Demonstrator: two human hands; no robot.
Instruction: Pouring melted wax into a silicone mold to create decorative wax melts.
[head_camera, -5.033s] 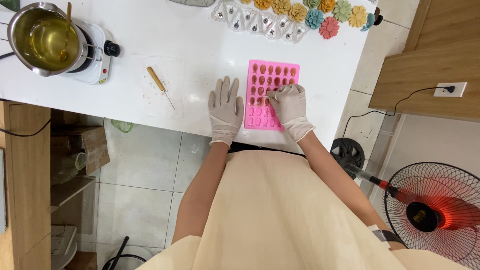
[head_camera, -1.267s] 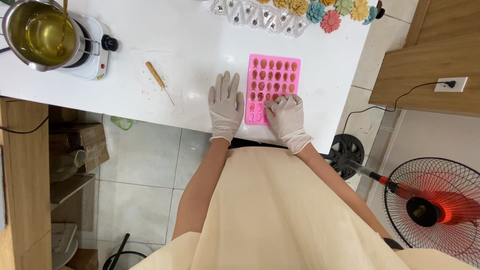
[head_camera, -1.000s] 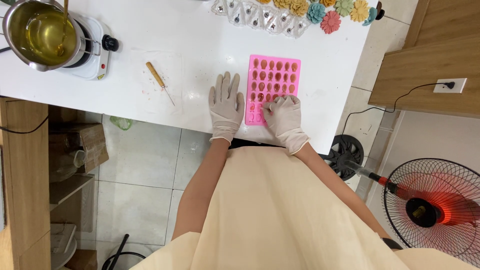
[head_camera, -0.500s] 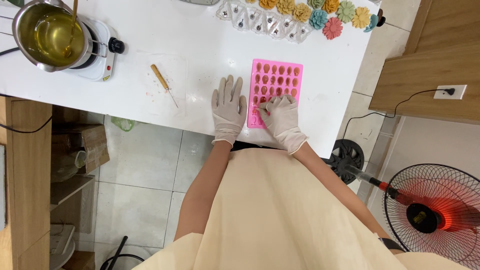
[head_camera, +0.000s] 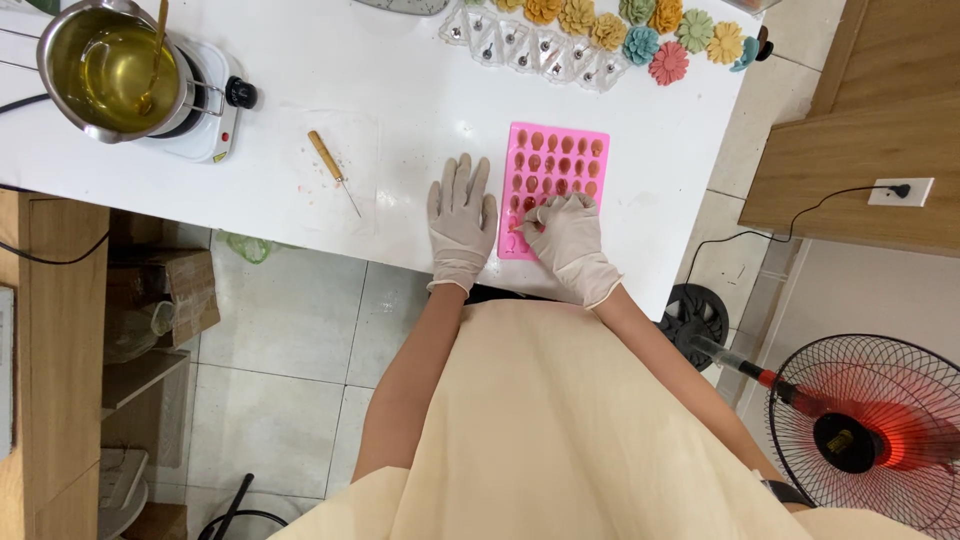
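Head view: the pink silicone mould (head_camera: 560, 170) lies near the white table's (head_camera: 400, 90) front edge, toward its right end. The left hand (head_camera: 462, 222) lies flat and spread just beside it. The right hand (head_camera: 570, 235) pinches something thin over the lower-left cavities; what it is, I cannot tell. Working the cavities one by one seems the step; next calls for fine fingertip control.

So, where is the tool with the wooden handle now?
In the head view, the wooden-handled tool lies on the white table, untouched, left of the left hand and below-right of the hot plate.
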